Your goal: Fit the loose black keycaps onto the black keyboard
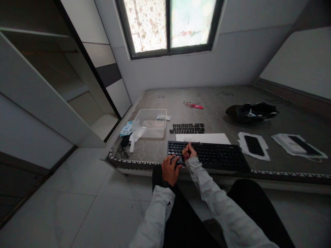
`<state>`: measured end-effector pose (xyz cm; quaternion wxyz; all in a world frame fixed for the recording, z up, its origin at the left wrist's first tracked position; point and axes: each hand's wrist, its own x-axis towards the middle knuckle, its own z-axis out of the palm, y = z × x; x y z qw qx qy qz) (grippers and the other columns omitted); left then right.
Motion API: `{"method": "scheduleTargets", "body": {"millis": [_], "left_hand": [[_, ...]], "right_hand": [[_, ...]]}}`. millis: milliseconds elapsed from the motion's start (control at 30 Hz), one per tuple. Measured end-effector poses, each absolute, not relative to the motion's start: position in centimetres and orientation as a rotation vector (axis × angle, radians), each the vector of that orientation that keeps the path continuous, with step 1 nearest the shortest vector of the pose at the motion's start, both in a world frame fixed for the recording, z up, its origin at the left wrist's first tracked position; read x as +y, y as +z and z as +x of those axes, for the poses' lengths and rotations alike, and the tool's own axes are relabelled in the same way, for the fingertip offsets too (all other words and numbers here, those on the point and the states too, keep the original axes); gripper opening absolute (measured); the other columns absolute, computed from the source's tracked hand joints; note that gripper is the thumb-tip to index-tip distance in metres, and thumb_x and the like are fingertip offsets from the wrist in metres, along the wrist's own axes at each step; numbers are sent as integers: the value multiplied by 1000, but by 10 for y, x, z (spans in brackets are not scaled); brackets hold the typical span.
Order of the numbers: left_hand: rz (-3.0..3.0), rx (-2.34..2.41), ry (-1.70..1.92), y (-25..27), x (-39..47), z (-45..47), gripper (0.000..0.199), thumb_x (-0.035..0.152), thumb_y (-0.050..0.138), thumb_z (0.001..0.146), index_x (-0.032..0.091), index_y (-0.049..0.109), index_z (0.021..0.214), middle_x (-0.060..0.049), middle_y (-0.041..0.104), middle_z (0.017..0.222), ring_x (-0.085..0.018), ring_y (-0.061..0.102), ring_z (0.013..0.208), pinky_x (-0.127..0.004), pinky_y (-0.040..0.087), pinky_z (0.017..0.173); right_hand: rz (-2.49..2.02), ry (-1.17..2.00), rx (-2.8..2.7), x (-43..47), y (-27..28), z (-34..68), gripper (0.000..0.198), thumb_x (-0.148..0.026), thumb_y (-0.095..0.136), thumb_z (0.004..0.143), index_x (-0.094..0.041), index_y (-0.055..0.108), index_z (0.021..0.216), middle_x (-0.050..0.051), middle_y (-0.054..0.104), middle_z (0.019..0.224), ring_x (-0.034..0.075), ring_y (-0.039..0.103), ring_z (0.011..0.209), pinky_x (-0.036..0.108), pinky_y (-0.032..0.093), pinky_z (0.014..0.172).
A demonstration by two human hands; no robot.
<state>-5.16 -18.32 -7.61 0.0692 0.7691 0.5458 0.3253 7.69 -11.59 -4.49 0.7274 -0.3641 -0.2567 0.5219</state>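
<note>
A black keyboard [219, 156] lies along the near edge of the mattress. Its left part shows bare key positions with light spots where caps are off. My left hand [170, 170] rests at the keyboard's front left corner, fingers bent and apart, holding nothing that I can see. Over the left half of the keys, my right hand [189, 151] is closed in a pinch; whatever is between its fingertips is too small to make out. Behind the keyboard, loose black keycaps [188, 128] stand in several rows. A white sheet [207, 138] lies between them and the keyboard.
A clear plastic box [150, 132] stands left, beside a blue packet [126, 128] and a dark cable [122, 151]. A red packet [194, 105] lies farther back. To the right are a black cap [254, 113] and a phone [253, 145] on white wrapping.
</note>
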Motion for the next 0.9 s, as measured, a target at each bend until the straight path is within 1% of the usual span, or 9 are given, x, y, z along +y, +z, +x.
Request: {"method": "scheduleTargets", "body": {"millis": [133,200,367,433,533,600,700,800,900], "left_hand": [[2316,1641,977,-76,-182,-51,38,41,62,88,31,59,125,-5,58,130,-25,46,127,-43,42,103],[2315,1645,960,-77,-182,-51,39,41,62,88,31,59,125,-6,57,131,-25,46,127,-43,41,103],[2293,1632,970,-78,-181,-51,37,37,62,88,30,59,125,-6,57,131,-25,46,127,-42,40,104],[2286,1615,981,-78,-181,-51,38,34,63,88,29,59,125,-6,57,130,-25,47,126,-43,40,104],[2284,1578,1013,-77,-180,-51,38,31,64,87,27,59,125,-7,57,128,-25,48,124,-43,41,103],[2283,1551,1048,-77,-179,-51,38,29,65,86,26,59,124,-7,58,127,-25,48,123,-42,41,104],[2268,1533,1110,-76,-179,-50,38,22,66,83,25,59,121,-7,59,124,-24,50,120,-43,41,103],[2249,1541,1153,-75,-179,-48,36,17,66,81,23,61,116,-7,59,121,-25,51,116,-44,44,99],[2243,1553,1178,-74,-180,-47,34,17,65,81,23,61,114,-7,59,119,-26,52,114,-45,44,97]], "right_hand": [[-822,1159,-523,-114,-47,74,57,-66,64,75,-22,37,49,-10,25,32,3,17,29,21,13,30],[-866,1166,-499,-113,-49,72,58,-68,64,72,-22,37,49,-10,25,32,4,18,28,21,15,29],[-956,1155,-531,-106,-53,66,61,-75,70,59,-23,40,48,-10,27,32,4,23,27,21,18,28],[-965,1160,-555,-103,-53,64,62,-76,70,56,-23,40,47,-10,27,32,4,23,27,22,18,28],[-957,1183,-592,-98,-51,63,62,-78,66,60,-24,39,48,-10,25,31,4,21,27,22,16,28],[-955,1189,-623,-99,-51,62,63,-80,64,60,-24,38,48,-10,24,31,4,20,27,22,15,28],[-974,1183,-705,-104,-53,58,64,-80,66,58,-23,40,46,-9,28,33,5,23,29,23,17,30],[-981,1172,-805,-112,-54,55,64,-79,64,63,-22,41,45,-7,33,35,6,27,31,23,20,32],[-970,1172,-884,-116,-53,54,62,-79,58,68,-24,41,48,-7,32,35,7,27,30,24,21,32]]}}
